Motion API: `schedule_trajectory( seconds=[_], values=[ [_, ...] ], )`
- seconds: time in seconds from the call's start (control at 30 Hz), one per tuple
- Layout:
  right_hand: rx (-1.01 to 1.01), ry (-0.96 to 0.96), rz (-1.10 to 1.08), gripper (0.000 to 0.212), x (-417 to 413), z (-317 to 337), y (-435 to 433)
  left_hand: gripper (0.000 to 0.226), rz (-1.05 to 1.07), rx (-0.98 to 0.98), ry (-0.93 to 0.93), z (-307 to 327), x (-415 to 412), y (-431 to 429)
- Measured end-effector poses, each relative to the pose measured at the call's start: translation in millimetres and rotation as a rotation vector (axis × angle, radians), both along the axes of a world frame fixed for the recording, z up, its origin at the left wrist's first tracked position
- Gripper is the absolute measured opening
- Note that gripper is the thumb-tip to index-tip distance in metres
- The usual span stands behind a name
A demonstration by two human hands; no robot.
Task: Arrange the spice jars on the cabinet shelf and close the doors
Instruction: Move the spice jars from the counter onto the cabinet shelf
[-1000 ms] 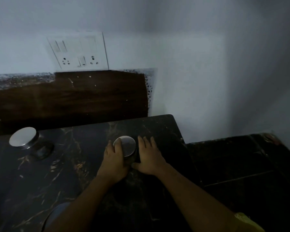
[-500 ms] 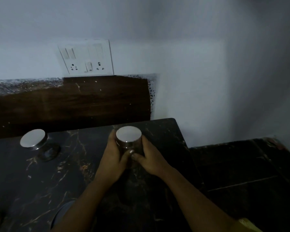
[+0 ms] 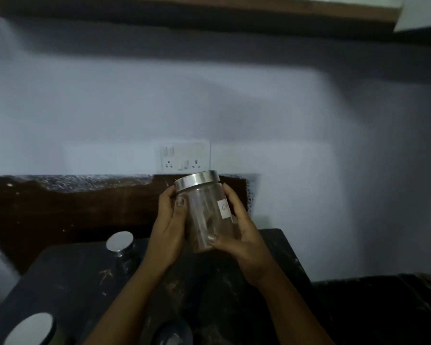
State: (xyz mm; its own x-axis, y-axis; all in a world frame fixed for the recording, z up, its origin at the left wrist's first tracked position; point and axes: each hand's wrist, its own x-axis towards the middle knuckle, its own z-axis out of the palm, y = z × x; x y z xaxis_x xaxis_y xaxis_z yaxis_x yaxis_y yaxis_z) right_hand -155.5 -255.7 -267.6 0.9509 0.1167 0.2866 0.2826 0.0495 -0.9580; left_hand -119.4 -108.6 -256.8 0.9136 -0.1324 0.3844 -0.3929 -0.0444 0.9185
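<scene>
Spice jar [image 3: 31, 328] at 7 o'clock, in the bottom corner, shows only its steel lid, cut by the frame edge; the body under it is too dark to make out. At 8 o'clock a second jar [image 3: 121, 245] stands upright on the black marble countertop [image 3: 72, 282], just beside the left wrist. At the centre, the left hand [image 3: 168, 227] curls round the left side of the held jar [image 3: 204, 217], thumb laid across the glass. That jar is clear of the countertop, nearly upright and steel-capped, with brownish contents and a white label [image 3: 224, 207] whose writing is too blurred to read. The right hand [image 3: 244, 237] grips its right side and base, thumb on the lower front. A socket plate [image 3: 184, 158] is on the wall at 12 o'clock from the held jar. The cabinet [image 3: 209, 8] underside runs along the top, with a white door [image 3: 421, 13] corner at 1 o'clock.
</scene>
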Motion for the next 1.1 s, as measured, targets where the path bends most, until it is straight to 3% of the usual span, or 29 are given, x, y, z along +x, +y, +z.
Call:
schedule_trajectory(
  seconds=[0.17,0.33,0.53,0.73,1.1],
  values=[
    [-0.058,-0.064,-0.154,0.100,-3.9,28.1,47.1,0.044,0.036,0.000,-0.101,34.9,-19.7,36.0],
    [-0.180,-0.136,-0.075,0.102,-5.4,50.8,67.3,0.102,-0.044,0.094,-0.114,55.5,-28.1,61.6],
    [-0.252,-0.096,0.057,0.093,-0.5,94.6,58.1,0.114,-0.044,0.050,-0.182,77.0,-16.9,84.2],
    [-0.416,-0.183,-0.050,0.090,12.9,131.4,59.1,0.106,-0.015,0.145,-0.274,108.5,-1.7,86.1],
    [-0.473,-0.437,-0.255,0.097,56.6,203.6,54.2,0.080,0.135,0.262,-0.587,186.9,45.9,74.3]
  ],
)
